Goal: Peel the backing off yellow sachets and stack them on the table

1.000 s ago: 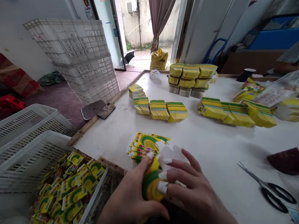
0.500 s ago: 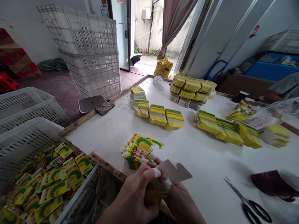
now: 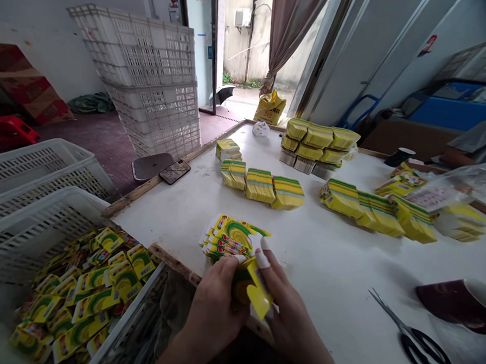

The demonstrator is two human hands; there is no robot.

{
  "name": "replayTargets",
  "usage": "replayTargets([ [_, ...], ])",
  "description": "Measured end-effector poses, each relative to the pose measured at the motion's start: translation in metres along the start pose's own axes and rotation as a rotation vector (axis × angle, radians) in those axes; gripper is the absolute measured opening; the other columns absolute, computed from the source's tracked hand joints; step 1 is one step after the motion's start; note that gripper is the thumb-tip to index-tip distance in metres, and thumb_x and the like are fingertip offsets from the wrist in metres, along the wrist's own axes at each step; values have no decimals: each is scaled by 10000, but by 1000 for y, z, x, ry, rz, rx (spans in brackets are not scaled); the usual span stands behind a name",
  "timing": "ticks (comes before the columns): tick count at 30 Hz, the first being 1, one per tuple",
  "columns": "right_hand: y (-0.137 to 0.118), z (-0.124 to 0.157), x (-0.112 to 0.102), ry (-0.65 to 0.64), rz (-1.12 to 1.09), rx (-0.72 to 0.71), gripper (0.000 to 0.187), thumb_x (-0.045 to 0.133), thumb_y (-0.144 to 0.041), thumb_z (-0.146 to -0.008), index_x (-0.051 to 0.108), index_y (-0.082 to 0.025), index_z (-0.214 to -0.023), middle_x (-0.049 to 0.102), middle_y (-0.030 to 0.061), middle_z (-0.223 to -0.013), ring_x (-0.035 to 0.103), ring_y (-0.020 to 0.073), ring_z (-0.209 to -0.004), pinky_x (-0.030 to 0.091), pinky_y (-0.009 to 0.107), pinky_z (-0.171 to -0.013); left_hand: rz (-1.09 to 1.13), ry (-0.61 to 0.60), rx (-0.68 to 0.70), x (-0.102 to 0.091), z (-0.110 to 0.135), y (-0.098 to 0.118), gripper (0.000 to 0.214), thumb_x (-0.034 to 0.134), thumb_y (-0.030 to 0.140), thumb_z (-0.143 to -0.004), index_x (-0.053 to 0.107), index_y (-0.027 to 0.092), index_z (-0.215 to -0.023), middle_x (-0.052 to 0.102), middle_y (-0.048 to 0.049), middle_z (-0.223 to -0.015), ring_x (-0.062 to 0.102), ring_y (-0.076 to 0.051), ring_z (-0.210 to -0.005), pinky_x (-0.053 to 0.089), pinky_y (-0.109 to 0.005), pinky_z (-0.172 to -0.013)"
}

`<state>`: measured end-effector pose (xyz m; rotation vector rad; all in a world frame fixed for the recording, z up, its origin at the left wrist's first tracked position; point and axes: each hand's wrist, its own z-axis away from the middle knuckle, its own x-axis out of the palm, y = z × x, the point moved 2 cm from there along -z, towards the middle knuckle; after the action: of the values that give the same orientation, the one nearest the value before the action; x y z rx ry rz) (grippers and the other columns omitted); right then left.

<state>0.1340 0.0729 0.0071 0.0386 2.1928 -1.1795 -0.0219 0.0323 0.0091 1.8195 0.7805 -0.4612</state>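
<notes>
Just over the table's near edge, both my hands hold a small yellow printed carton [image 3: 257,296] with a flap standing out toward me. My left hand [image 3: 214,303] is closed on its left side, thumb on top. My right hand [image 3: 287,299] grips the right side, its fingers stretched along the carton and white tape on the fingertips. Beyond my fingers lies a loose pile of flat yellow-green cartons [image 3: 229,234] on the white table [image 3: 179,212]. My fingers hide part of the held carton.
Left, a white crate [image 3: 33,225] holds many folded yellow cartons [image 3: 94,290]. Stacked carton bundles [image 3: 259,185] stand across the table. Scissors [image 3: 403,325] and a dark mug [image 3: 457,301] lie at right; a phone [image 3: 174,171] rests on the left edge. A person's arm [image 3: 463,146] shows far right.
The card's grey flap, which stuck out to the right, is now folded round, and its yellow side shows. My right hand has come up from beneath to the carton's right side.
</notes>
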Motion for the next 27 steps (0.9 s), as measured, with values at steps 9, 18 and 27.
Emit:
replayTargets([
  [9, 3, -15, -16, -243, 80, -83, 344, 508, -413, -958, 632, -233, -1223, 461, 212, -1444, 544, 312, -1258, 538, 374, -935, 63, -117, -8, -25, -8, -11, 763, 750, 216, -635, 414, 256, -1318, 684, -94, -1150, 672, -303, -997, 537, -399, -843],
  [18, 5, -13, -8, -143, 25, -52, 297, 480, -397, -974, 614, -243, -1189, 429, 179, -1476, 474, 304, -1323, 522, 379, -959, 175, -130, -42, -31, -17, -8, 770, 765, 220, -616, 491, 281, -1333, 709, -79, -1126, 688, -307, -971, 539, -379, -822],
  [27, -1, -7, 0, -92, -22, 3, 449, 491, -370, -968, 347, -253, -1376, 272, 179, -1541, 344, 300, -1405, 432, 461, -1059, 23, -145, 37, -32, -19, 0, 672, 736, 337, -696, 477, 244, -1309, 683, -124, -1152, 671, -325, -1000, 534, -409, -835],
])
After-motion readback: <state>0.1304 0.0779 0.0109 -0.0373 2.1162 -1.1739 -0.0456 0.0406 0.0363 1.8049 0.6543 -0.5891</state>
